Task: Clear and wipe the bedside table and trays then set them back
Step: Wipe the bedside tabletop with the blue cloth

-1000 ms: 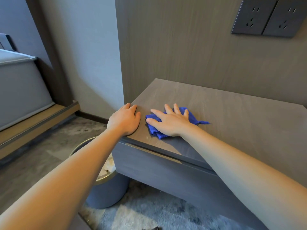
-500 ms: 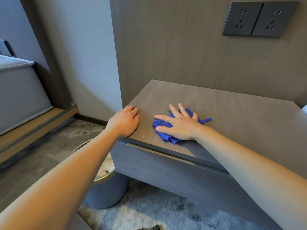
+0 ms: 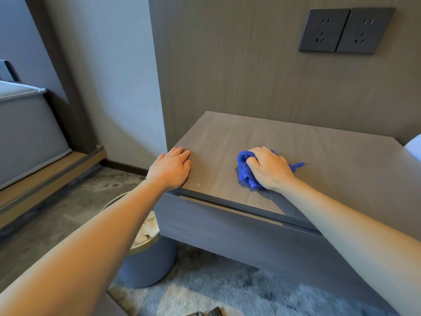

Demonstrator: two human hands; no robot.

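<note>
The grey wood-grain bedside table [image 3: 284, 142] juts from the wall panel, with nothing standing on the part I see. My right hand [image 3: 270, 168] has its fingers curled around a bunched blue cloth [image 3: 245, 169] and presses it onto the tabletop near the front edge. Palm down, my left hand [image 3: 172, 166] lies flat on the table's front left corner, holding nothing. A small pale speck [image 3: 198, 184] sits on the top between the hands. No trays are in view.
A blue waste bin [image 3: 145, 252] with a gold rim and crumpled paper stands on the floor under the table's left corner. Two dark wall sockets [image 3: 346, 30] are above the table. A bed base [image 3: 27, 137] is at the left, something white [image 3: 414, 144] at the right edge.
My right hand has slid the cloth to the right along the tabletop and its fingers have gone from spread flat to curled around the cloth. My left hand stays on the corner.
</note>
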